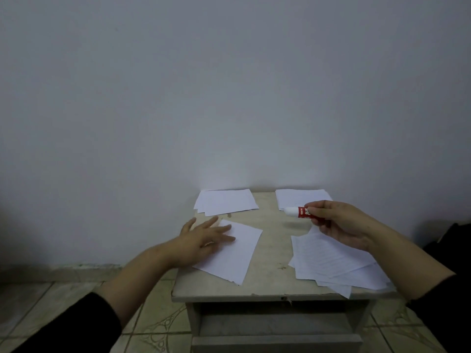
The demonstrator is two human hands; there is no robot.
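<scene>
We hold red glue stick [302, 213], white cap [290, 211] at 9 o'clock, right hand [340, 226] fingers [318, 209] curled round it; left hand [202, 239] fingers straight on white sheet [238, 254].

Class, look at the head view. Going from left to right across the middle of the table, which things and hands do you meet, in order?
left hand → sheet → glue stick → right hand
</scene>
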